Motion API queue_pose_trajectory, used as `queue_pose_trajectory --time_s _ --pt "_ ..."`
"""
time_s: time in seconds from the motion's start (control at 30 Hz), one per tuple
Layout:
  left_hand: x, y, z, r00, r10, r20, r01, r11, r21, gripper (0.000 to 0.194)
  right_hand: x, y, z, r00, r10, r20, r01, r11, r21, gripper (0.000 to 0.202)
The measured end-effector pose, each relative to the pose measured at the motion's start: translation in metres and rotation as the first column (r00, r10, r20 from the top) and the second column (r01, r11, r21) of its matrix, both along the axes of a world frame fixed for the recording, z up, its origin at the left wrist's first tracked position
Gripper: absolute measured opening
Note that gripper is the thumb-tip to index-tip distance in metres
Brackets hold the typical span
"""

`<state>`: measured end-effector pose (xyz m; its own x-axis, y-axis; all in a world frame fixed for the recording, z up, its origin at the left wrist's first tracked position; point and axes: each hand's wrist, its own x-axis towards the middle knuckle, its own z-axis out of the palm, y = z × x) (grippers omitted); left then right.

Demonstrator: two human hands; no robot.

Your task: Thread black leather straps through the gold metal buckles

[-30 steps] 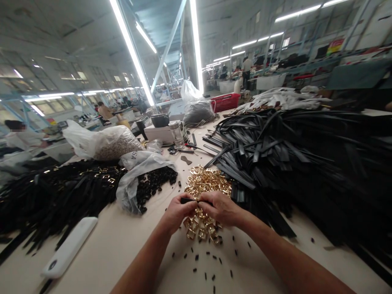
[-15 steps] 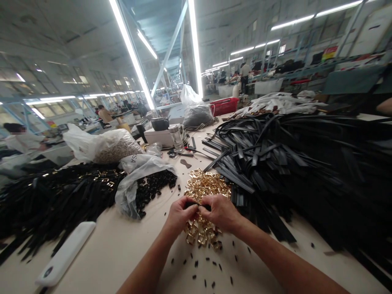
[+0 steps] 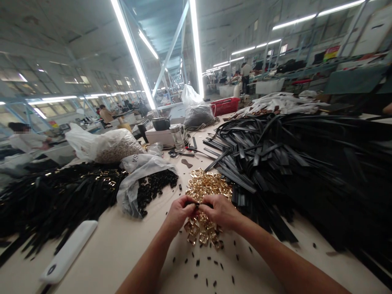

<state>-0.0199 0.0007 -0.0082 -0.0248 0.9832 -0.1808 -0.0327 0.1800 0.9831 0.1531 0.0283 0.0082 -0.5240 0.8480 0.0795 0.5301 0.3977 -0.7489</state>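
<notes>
My left hand (image 3: 180, 212) and my right hand (image 3: 221, 211) meet fingertip to fingertip, both closed in a pinch. Between them is a small black piece (image 3: 192, 202), mostly covered by the fingers, so its exact kind cannot be made out. Directly below and behind lies a heap of shiny gold buckles (image 3: 208, 183), some spilling toward me under the hands. Small black loops (image 3: 153, 185) pour from a clear plastic bag (image 3: 128, 200) to the left. Tiny black bits (image 3: 197, 262) are scattered on the table between my forearms.
Black straps (image 3: 260, 151) form a large pile on the right. More black straps with gold buckles (image 3: 70, 192) lie at left, behind a long white device (image 3: 70, 251). Farther back stand a glass jar (image 3: 177, 136), a dark bowl (image 3: 161, 123), filled bags (image 3: 197, 114) and a red basket (image 3: 226, 105).
My hands stay at the same spot with only slight finger movement around the black piece. The whole view has shifted a little.
</notes>
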Motion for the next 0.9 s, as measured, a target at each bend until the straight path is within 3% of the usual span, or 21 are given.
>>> queue_pose_trajectory --time_s 0.2,0.47,0.67,0.9 --pt "0.004 -0.001 -0.005 0.989 -0.070 -0.132 0.079 0.995 0.064 0.012 -0.001 0.002 -0.004 0.999 -0.016 0.030 0.016 1.000 -0.002 0.015" --pt "0.007 -0.003 -0.008 0.993 -0.085 -0.081 0.090 0.994 0.061 0.013 -0.004 -0.006 0.004 0.982 -0.129 0.135 0.114 0.987 0.110 0.016" --pt "-0.010 0.000 -0.004 0.969 -0.091 0.231 0.122 0.985 -0.123 0.028 0.002 0.004 0.002 0.995 0.004 -0.098 -0.005 1.000 -0.008 0.017" --pt "-0.009 -0.002 -0.004 0.890 -0.030 0.456 0.130 0.973 -0.190 0.022 0.011 0.015 -0.002 0.960 0.113 -0.254 -0.170 0.963 -0.210 0.018"
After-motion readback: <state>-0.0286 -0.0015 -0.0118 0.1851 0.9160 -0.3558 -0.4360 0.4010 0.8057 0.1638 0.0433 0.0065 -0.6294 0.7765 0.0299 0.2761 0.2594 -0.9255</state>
